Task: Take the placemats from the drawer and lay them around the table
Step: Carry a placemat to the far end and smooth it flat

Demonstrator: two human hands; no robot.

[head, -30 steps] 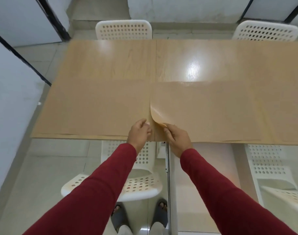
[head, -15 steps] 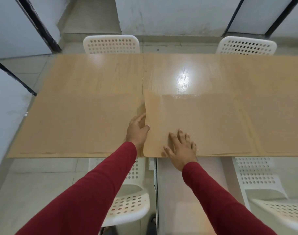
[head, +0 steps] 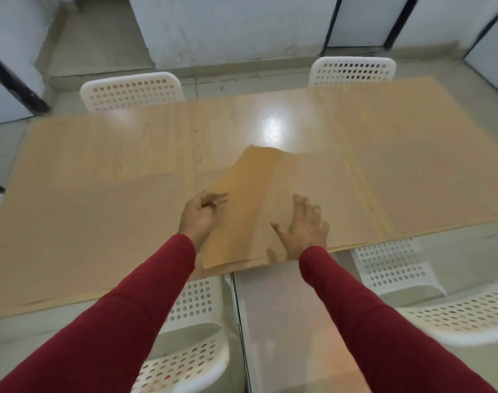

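Observation:
A wood-coloured placemat (head: 248, 194) in the middle of the table (head: 146, 137) is raised along its left side, its far corner up off the surface. My left hand (head: 199, 215) is curled on that left edge. My right hand (head: 304, 228) lies flat with fingers spread on the mats near the front edge. Under the raised mat a second mat edge (head: 236, 265) shows. Another placemat (head: 94, 228) lies flat at the front left and one more placemat (head: 429, 188) at the front right. The picture is blurred by motion.
Two white perforated chairs (head: 133, 90) (head: 352, 70) stand at the table's far side. Two more white chairs (head: 191, 336) (head: 398, 270) are tucked at the near side, beside a white cabinet top (head: 284, 321) below me. Grey walls lie beyond.
My left hand has taken the middle mat's left edge and lifted it, so the mat peels up. My right hand slid a little further onto the stack. My view shifted back and tilted.

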